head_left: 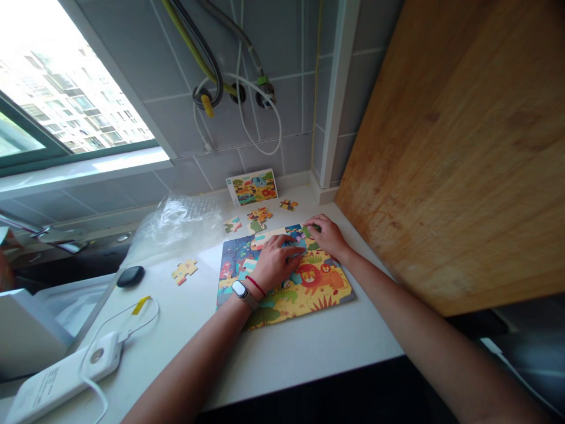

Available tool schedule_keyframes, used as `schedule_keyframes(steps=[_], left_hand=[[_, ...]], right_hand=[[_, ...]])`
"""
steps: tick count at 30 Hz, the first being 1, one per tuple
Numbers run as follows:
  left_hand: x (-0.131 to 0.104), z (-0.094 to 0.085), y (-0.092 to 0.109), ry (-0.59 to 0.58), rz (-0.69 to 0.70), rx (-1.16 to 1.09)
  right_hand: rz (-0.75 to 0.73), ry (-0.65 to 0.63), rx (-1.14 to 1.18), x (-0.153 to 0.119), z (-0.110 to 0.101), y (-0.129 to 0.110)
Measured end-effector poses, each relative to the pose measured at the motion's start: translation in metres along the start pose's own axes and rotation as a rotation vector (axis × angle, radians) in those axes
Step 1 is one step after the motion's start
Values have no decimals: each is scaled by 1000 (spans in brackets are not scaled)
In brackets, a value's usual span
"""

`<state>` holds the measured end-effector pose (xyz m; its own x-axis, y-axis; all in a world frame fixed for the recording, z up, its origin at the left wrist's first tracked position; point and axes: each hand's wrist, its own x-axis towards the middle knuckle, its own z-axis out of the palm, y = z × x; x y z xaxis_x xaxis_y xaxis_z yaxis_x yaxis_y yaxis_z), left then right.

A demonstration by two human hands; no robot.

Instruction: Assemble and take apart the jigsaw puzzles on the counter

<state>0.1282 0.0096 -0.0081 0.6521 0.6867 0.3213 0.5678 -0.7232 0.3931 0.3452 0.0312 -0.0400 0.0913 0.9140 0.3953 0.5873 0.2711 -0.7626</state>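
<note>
Lying on white counter (300,353) by tiled wall (293,97): 1 jigsaw puzzle (311,281).

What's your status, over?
Left hand spread over puzzle. Right hand at its far right corner, grip unclear. Puzzle largely joined, middle partly hidden by left hand. Loose pieces beyond far edge.

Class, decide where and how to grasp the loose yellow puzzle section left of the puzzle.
Probably pinch opposite edges of the yellow puzzle section from above with the left hand: it lies flat on the counter, nothing covers it, and its notched outline offers edges.
</note>
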Motion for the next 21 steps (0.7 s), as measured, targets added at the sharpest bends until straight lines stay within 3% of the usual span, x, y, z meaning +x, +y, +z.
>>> schedule_keyframes(steps=[13,17,21], left_hand=[[-9,-10,-3,-123,104,156],[-6,-30,-21,-130,124,29],[-5,-58,-46,-4,30,-57]], right_hand=[[-10,9,-4,0,1,0],[-5,1,27,0,0,-1],[7,-7,61,-1,0,-1]])
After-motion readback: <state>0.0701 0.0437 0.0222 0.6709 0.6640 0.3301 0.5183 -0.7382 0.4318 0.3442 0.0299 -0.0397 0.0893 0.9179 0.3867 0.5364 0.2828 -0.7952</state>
